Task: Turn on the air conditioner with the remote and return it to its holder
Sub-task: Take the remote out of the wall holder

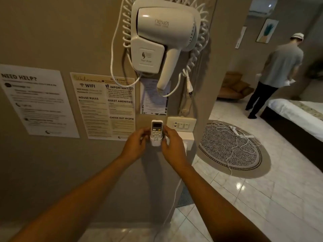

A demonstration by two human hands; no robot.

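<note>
Remote [156,131] upright in holder [155,142], both hands flanking.
Long axis vertical; left hand [135,144] and right hand [172,145] pinched its sides (equally near), fingers curled, neither clenched.

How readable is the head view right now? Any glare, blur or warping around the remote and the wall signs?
Head view: dim, warm light; the remote in its holder is small and its buttons are soft; left hand and right hand flank it. Poster headings read, fine print is blurred. Glare spots on the hair dryer and floor tiles. Wide-angle bending bows the edges.
</note>
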